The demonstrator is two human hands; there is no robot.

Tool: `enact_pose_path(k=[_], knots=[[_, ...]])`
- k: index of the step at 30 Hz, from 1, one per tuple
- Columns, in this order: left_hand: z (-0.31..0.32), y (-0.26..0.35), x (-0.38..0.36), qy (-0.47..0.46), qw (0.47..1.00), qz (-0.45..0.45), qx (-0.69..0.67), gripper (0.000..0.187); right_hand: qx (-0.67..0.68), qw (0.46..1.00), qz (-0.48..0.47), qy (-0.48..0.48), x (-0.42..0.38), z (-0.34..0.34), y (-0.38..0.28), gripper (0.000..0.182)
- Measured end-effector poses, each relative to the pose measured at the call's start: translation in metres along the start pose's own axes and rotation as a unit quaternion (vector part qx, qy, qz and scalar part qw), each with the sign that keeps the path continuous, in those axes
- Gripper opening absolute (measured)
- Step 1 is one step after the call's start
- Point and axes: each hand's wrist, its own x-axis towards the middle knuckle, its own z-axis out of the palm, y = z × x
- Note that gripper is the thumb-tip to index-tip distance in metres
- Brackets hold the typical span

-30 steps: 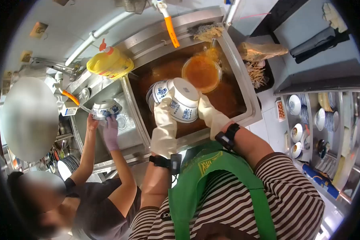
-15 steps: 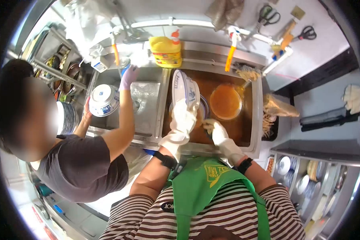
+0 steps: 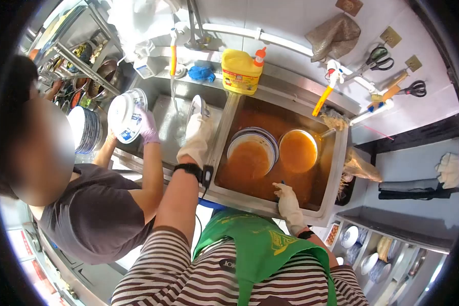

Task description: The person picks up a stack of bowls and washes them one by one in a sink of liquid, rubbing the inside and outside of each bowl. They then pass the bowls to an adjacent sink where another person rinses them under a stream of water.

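Observation:
My left hand (image 3: 195,133), in a white rubber glove, reaches over the left sink basin (image 3: 163,109) and grips a blue-and-white bowl (image 3: 200,105) tilted on its side. In the right sink basin (image 3: 220,168), filled with brown water, my gloved right hand (image 3: 289,203) hangs near the front edge. Its fingers are closed, and a small dark bit shows at the tips, too small to name. Beyond that hand a large bowl (image 3: 250,153) stacked in others lies partly under the water, beside a round container (image 3: 298,151) full of orange-brown liquid.
At my left a co-worker holds blue-and-white bowls (image 3: 125,115), one hand in a pink glove (image 3: 149,127). A plate stack (image 3: 84,130) stands beyond. Behind the basins are a yellow jug (image 3: 241,74), a blue cloth (image 3: 201,73) and orange-tipped taps (image 3: 323,100).
My left hand has carried the bowl from the right basin over to the left one. My right hand has drawn back toward the front edge. The co-worker's gloved hand has moved from the tap to the bowls.

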Motion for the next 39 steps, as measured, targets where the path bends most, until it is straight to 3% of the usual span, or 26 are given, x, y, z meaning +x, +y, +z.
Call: enact_pose_path(k=[1,3,6,8,11,13,15,17,19,21,24,25,26,27,28,29,30,31,32,33,34,35,36,37,39], knots=[[0.017,-0.035,0.031,-0.004,1.0,-0.002,0.003,0.041,-0.001,1.0,0.008,0.01,0.0,0.0,-0.004,0.038],[0.055,-0.109,0.094,-0.081,0.942,0.173,0.275,0.035,-0.03,0.999,-0.009,0.022,-0.002,0.0,-0.008,0.041],[0.086,-0.146,0.11,-0.073,0.945,0.171,0.268,0.034,-0.042,0.999,0.001,0.024,0.0,0.0,-0.009,0.046],[0.094,-0.154,0.105,-0.103,0.968,0.121,0.194,0.033,-0.027,0.999,0.033,0.014,-0.001,0.002,-0.009,0.049],[0.079,-0.131,0.083,-0.142,0.979,0.077,0.123,0.034,-0.004,0.999,0.039,0.029,-0.005,-0.001,-0.02,0.052],[0.091,-0.142,0.095,-0.169,0.97,0.1,0.144,0.035,-0.028,0.999,0.017,0.024,-0.002,-0.003,-0.023,0.051],[0.119,-0.181,0.12,-0.283,0.949,0.042,0.132,0.037,-0.041,0.999,0.03,0.019,0.0,-0.004,-0.024,0.05],[0.101,-0.158,0.124,-0.305,0.935,0.019,0.18,0.038,-0.027,0.999,0.006,0.023,-0.002,-0.004,-0.026,0.051],[0.075,-0.112,0.115,-0.248,0.956,-0.017,0.157,0.041,-0.012,0.999,0.012,0.029,-0.002,-0.003,-0.02,0.05],[0.041,-0.035,0.052,-0.106,0.994,-0.011,-0.006,0.039,-0.019,0.999,0.007,0.024,-0.004,-0.006,-0.025,0.05],[0.029,0.023,-0.02,-0.068,0.965,-0.007,-0.252,0.039,0.021,0.999,0.026,0.006,0.003,-0.006,-0.016,0.044],[0.029,0.03,-0.046,-0.162,0.951,-0.011,-0.263,0.041,0.195,0.975,0.11,0.007,0.017,0.007,0.01,0.039],[0.041,0.024,-0.066,-0.174,0.966,0.04,-0.185,0.043,0.36,0.912,0.191,0.038,0.031,0.02,0.036,0.035],[0.056,0.012,-0.082,-0.183,0.973,0.091,-0.104,0.046,0.398,0.887,0.228,0.052,0.048,0.019,0.027,0.033],[0.073,0.001,-0.096,-0.191,0.98,0.041,-0.043,0.047,0.435,0.858,0.264,0.066,0.065,0.017,0.014,0.032],[0.091,-0.014,-0.104,-0.198,0.98,-0.008,0.019,0.048,0.2,0.978,0.047,0.044,0.074,0.006,-0.002,0.032],[0.12,-0.049,-0.098,-0.198,0.98,-0.008,0.022,0.048,0.391,0.912,0.124,0.006,0.091,0.01,-0.02,0.033],[0.153,-0.094,-0.086,-0.182,0.979,-0.078,-0.052,0.048,0.557,0.803,0.212,0.001,0.108,0.013,-0.037,0.035],[0.17,-0.119,-0.082,-0.164,0.967,-0.148,-0.126,0.048,0.554,0.811,0.185,-0.022,0.114,0.014,-0.058,0.036],[0.168,-0.112,-0.083,-0.165,0.967,-0.151,-0.123,0.048,0.55,0.819,0.157,-0.044,0.119,0.013,-0.072,0.037],[0.159,-0.094,-0.084,-0.214,0.941,-0.229,-0.128,0.048,0.551,0.818,0.162,-0.045,0.13,0.018,-0.073,0.037],[0.159,-0.092,-0.084,-0.237,0.924,-0.271,-0.13,0.047,0.331,0.939,0.07,-0.056,0.141,0.024,-0.073,0.04],[0.159,-0.089,-0.083,-0.258,0.905,-0.312,-0.129,0.047,0.089,0.994,-0.027,-0.065,0.147,0.03,-0.071,0.045],[0.162,-0.096,-0.082,-0.261,0.911,-0.306,-0.092,0.047,0.093,0.993,-0.023,-0.068,0.146,0.031,-0.079,0.045],[0.17,-0.112,-0.08,-0.269,0.918,-0.292,-0.017,0.046,-0.149,0.978,-0.129,-0.073,0.138,0.032,-0.088,0.056]])
